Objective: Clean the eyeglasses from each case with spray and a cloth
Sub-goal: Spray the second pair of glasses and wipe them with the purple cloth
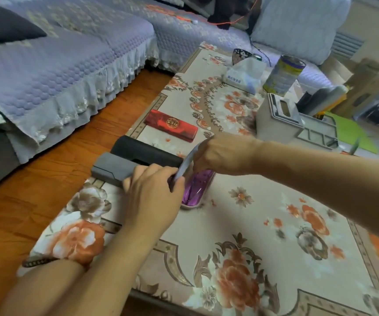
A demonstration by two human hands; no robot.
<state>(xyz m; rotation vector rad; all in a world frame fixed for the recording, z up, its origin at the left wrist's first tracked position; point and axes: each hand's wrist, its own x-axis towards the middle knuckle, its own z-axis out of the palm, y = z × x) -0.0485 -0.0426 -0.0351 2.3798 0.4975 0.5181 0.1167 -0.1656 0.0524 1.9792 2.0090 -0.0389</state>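
Floral-clothed table (241, 213), left edge: left hand (154, 197) and right hand (222, 153) both pinch a pale cloth (187, 164) above an open purple-lined case (196, 188). Probably unpacking; the glasses come next.

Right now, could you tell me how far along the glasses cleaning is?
Early, it seems. Nothing looks finished. In hand: the left hand and right hand hold a grey cloth above the open purple case. Left: the red case, black case and grey case lie closed. No spray bottle is visible.
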